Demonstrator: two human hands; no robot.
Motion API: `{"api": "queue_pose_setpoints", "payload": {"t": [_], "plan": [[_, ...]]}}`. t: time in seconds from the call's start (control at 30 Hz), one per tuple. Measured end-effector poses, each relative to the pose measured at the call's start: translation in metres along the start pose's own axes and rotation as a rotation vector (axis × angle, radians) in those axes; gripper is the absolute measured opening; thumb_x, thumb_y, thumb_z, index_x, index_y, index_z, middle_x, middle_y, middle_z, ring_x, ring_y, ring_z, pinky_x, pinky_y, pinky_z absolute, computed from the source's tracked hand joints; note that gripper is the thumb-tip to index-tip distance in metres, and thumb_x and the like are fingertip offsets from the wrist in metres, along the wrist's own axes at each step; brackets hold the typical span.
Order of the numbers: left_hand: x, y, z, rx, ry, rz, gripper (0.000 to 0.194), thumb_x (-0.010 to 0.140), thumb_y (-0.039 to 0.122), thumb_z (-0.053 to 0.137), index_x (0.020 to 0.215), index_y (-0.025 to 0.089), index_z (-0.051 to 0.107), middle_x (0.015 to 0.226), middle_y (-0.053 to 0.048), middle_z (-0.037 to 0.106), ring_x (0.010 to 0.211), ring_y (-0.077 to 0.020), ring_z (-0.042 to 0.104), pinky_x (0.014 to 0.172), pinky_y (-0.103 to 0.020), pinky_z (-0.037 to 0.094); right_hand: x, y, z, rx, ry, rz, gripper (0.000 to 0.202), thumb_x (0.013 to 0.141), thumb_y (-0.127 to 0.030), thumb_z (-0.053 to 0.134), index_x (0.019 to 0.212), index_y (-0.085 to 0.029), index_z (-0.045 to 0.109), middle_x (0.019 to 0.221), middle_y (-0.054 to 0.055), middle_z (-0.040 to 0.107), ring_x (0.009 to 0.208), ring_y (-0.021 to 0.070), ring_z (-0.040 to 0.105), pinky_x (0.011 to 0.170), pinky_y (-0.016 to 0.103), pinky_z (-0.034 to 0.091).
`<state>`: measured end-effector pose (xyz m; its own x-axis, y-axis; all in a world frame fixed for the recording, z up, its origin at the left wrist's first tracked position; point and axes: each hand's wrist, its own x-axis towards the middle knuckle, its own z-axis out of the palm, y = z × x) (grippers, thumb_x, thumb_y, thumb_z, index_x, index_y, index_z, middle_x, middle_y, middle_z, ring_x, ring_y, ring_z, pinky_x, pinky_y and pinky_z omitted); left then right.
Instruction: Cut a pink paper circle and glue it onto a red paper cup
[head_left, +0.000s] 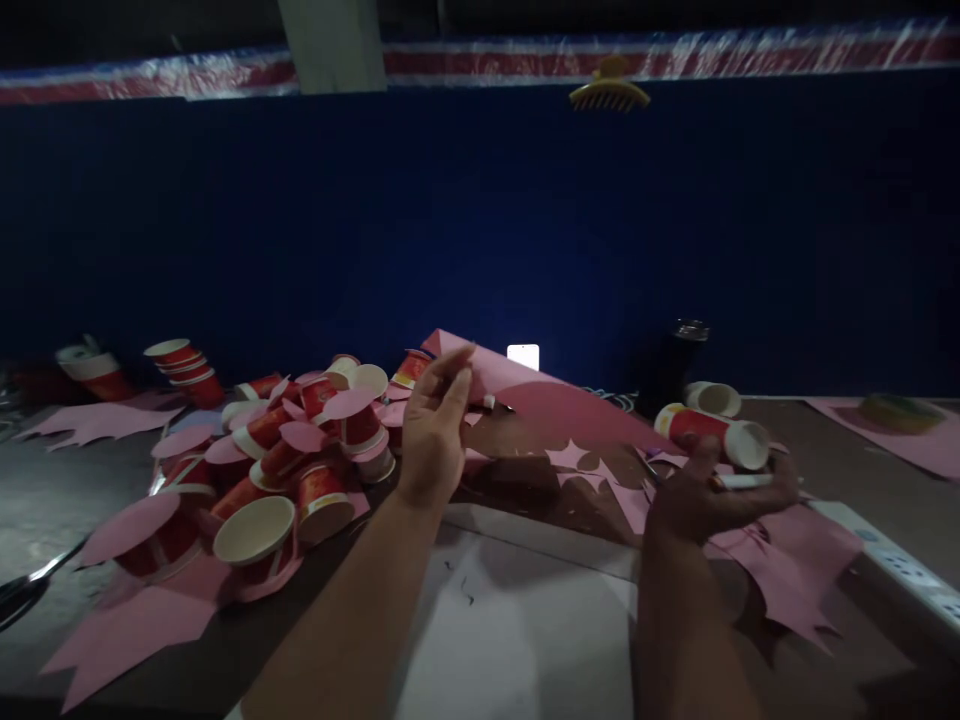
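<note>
A sheet of pink paper (555,400) is raised at a slant above the table. My left hand (439,425) pinches its upper left part between thumb and fingers. The sheet's lower right end reaches close to my right hand (712,500); whether the fingers also grip it is not clear. Across the fingers of my right hand lies a white marker pen (742,481). Just behind them a red paper cup (705,430) lies on its side. Between my forearms is a white sheet (517,620) with small dark marks.
Red paper cups (255,530) with pink discs are heaped at left. Scissors (37,580) lie at the left edge. Pink scraps (787,570) and a power strip (892,560) are at right. Behind stand a lit phone (523,356), a dark bottle (679,365) and a blue partition (480,220).
</note>
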<state>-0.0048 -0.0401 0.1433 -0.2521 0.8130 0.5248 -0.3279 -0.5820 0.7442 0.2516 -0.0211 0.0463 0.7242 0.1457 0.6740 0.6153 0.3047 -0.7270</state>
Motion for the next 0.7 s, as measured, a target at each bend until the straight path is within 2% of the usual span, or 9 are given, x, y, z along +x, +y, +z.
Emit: {"api": "queue_pose_setpoints", "payload": {"t": [0.1,0.17,0.2,0.27,0.33,0.47,0.6,0.7], "plan": [[-0.023,-0.040,-0.034,0.243,-0.029,-0.275,0.035,0.080,0.033,0.057,0.113,0.021,0.060,0.102,-0.003,0.065,0.084,-0.0108,0.059,0.078,-0.024,0.047,0.006,-0.003,-0.007,-0.064,0.210,-0.082,0.049,0.083,-0.033,0.053,0.125,-0.022,0.032,0.126,0.015,0.040,0.122,0.0291,0.040,0.105,0.053,0.031],[-0.038,-0.065,-0.053,0.480,-0.130,-0.470,0.035,0.079,0.030,0.055,0.111,0.017,0.060,0.098,-0.005,0.066,0.079,-0.0129,0.060,0.075,-0.026,0.048,0.006,-0.010,-0.008,-0.076,0.216,-0.101,0.048,0.083,-0.034,0.054,0.126,-0.024,0.033,0.125,0.014,0.042,0.120,0.0287,0.043,0.102,0.052,0.035],[-0.044,-0.074,-0.061,0.610,-0.187,-0.524,0.033,0.079,0.027,0.053,0.108,0.015,0.062,0.097,-0.006,0.067,0.080,-0.0141,0.061,0.076,-0.027,0.048,0.005,-0.014,-0.008,-0.081,0.210,-0.107,0.049,0.083,-0.034,0.054,0.126,-0.024,0.034,0.125,0.014,0.043,0.119,0.0285,0.044,0.102,0.051,0.036],[-0.053,-0.086,-0.069,0.836,-0.299,-0.534,0.029,0.078,0.022,0.052,0.103,0.015,0.064,0.100,-0.007,0.068,0.088,-0.0161,0.061,0.083,-0.028,0.045,0.001,-0.021,-0.007,-0.086,0.174,-0.113,0.051,0.083,-0.035,0.056,0.127,-0.023,0.034,0.126,0.015,0.043,0.119,0.0285,0.043,0.102,0.051,0.036],[-0.059,-0.087,-0.070,0.999,-0.387,-0.509,0.028,0.079,0.022,0.050,0.101,0.017,0.066,0.104,-0.006,0.068,0.094,-0.0169,0.060,0.085,-0.027,0.043,-0.007,-0.026,-0.004,-0.063,0.103,-0.100,0.054,0.083,-0.037,0.055,0.129,-0.020,0.033,0.128,0.017,0.041,0.121,0.0296,0.042,0.102,0.051,0.035],[-0.068,-0.073,-0.067,1.181,-0.505,-0.550,0.029,0.080,0.025,0.049,0.103,0.023,0.066,0.106,-0.003,0.068,0.097,-0.0176,0.061,0.083,-0.026,0.042,-0.030,-0.035,0.003,0.028,-0.096,-0.070,0.059,0.083,-0.038,0.055,0.132,-0.016,0.030,0.130,0.019,0.038,0.125,0.0314,0.038,0.103,0.052,0.033],[-0.079,-0.062,-0.070,1.210,-0.588,-0.598,0.028,0.080,0.029,0.049,0.103,0.028,0.066,0.101,0.000,0.069,0.094,-0.0172,0.062,0.078,-0.025,0.042,-0.049,-0.050,0.010,0.115,-0.257,0.004,0.060,0.082,-0.037,0.056,0.132,-0.015,0.031,0.127,0.018,0.041,0.115,0.0277,0.048,0.096,0.046,0.042],[-0.083,-0.062,-0.074,1.206,-0.622,-0.588,0.034,0.081,0.030,0.048,0.112,0.028,0.062,0.105,-0.002,0.068,0.096,-0.0180,0.061,0.078,-0.026,0.042,-0.060,-0.061,0.014,0.161,-0.323,0.016,0.059,0.080,-0.036,0.059,0.130,-0.015,0.035,0.125,0.016,0.045,0.116,0.0270,0.048,0.097,0.045,0.041]]}}
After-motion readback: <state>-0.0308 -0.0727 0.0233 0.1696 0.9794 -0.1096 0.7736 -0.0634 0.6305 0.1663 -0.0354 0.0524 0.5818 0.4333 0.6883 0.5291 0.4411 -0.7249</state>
